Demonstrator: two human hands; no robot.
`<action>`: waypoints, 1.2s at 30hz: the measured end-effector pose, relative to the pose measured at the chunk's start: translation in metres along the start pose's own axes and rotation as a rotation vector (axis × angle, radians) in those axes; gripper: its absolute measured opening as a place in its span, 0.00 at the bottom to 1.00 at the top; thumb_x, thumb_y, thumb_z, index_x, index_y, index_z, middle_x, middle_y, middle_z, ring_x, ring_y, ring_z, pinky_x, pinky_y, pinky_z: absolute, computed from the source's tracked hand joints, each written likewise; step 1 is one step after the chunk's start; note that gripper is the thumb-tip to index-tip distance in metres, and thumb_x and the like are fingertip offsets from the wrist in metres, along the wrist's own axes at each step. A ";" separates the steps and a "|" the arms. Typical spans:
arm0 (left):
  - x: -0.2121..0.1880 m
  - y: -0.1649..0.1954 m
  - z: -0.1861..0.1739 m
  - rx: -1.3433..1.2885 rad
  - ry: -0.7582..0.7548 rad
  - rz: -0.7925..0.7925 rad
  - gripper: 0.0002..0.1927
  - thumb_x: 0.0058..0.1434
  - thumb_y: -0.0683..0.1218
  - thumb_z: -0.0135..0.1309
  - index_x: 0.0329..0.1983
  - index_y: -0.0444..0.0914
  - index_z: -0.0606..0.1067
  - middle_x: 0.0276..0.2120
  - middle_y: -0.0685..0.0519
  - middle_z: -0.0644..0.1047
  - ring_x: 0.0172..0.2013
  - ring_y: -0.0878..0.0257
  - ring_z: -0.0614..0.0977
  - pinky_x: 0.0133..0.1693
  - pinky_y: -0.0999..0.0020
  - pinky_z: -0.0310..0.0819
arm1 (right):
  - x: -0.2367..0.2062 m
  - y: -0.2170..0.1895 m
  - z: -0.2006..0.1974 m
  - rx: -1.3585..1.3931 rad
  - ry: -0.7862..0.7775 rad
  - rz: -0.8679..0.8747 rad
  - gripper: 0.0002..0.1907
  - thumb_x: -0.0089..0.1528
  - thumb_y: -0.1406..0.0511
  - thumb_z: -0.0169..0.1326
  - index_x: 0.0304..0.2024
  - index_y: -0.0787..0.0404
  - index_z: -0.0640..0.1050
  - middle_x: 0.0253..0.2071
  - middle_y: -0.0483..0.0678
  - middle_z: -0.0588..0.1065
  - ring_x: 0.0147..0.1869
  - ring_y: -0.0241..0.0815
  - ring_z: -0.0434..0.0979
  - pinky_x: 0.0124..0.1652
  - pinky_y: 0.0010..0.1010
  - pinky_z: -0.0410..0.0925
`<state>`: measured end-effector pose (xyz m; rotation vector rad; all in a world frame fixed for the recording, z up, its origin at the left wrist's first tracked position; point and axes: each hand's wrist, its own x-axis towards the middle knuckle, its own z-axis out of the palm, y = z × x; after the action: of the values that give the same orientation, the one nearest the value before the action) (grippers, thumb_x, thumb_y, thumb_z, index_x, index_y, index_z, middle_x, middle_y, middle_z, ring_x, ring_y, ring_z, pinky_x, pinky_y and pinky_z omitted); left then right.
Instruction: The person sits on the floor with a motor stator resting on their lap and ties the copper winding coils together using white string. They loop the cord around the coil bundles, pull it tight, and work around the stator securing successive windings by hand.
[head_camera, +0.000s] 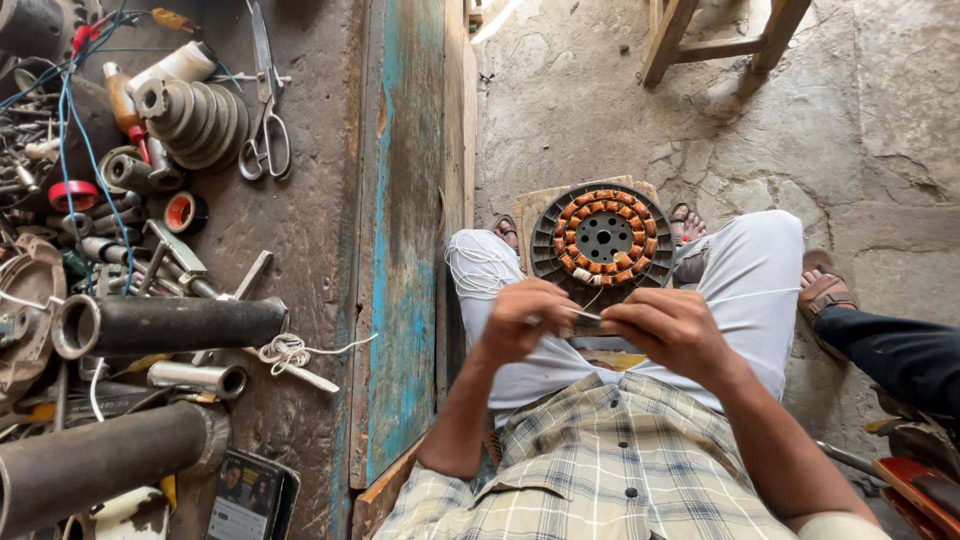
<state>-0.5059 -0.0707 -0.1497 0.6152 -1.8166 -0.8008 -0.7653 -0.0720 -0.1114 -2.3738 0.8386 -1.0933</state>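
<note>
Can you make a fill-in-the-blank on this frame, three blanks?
1. The round stator with copper-coloured coils rests between the person's ____.
2. Left hand and right hand pinch a thin white ____ between them.
3. The scissors lie on the workbench to the person's ____.

Missing words: knees; thread; left

Stator (603, 238) on my lap: dull dark metal laminations, glossy copper-coloured wire coils. Between my hands, left (520, 318) and right (668, 328): fine pale thread (585, 313), matt. Trousers (745, 290): smooth white cloth; shirt (600, 470): checked woven cloth. Counter (300, 230): rough, grimy surface, edged by a wooden plank (410, 230) with worn blue paint. Pipes (170, 325): matt dark metal. Floor (800, 130): cracked rough stone.
</note>
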 end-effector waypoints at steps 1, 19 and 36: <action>-0.002 -0.004 -0.011 -0.023 0.208 -0.106 0.05 0.62 0.36 0.56 0.31 0.37 0.80 0.30 0.51 0.83 0.33 0.58 0.85 0.40 0.61 0.81 | -0.002 0.004 -0.005 -0.015 0.035 0.032 0.08 0.57 0.65 0.66 0.37 0.62 0.82 0.27 0.46 0.77 0.25 0.36 0.76 0.23 0.29 0.67; 0.002 -0.005 0.018 0.153 0.132 0.075 0.08 0.71 0.43 0.56 0.35 0.40 0.81 0.25 0.58 0.78 0.33 0.65 0.80 0.56 0.54 0.78 | 0.007 0.003 -0.015 -0.059 0.038 -0.016 0.08 0.58 0.66 0.66 0.37 0.61 0.82 0.28 0.46 0.77 0.28 0.39 0.78 0.27 0.30 0.69; 0.005 0.001 0.021 0.192 -0.063 0.018 0.09 0.66 0.48 0.60 0.44 0.38 0.83 0.33 0.54 0.83 0.39 0.63 0.83 0.54 0.59 0.78 | -0.012 0.008 -0.015 -0.061 -0.033 0.016 0.09 0.53 0.68 0.67 0.35 0.63 0.83 0.26 0.46 0.77 0.26 0.37 0.76 0.26 0.30 0.69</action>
<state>-0.5274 -0.0684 -0.1520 0.7023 -1.9693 -0.6447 -0.7859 -0.0719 -0.1135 -2.4240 0.8899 -1.0338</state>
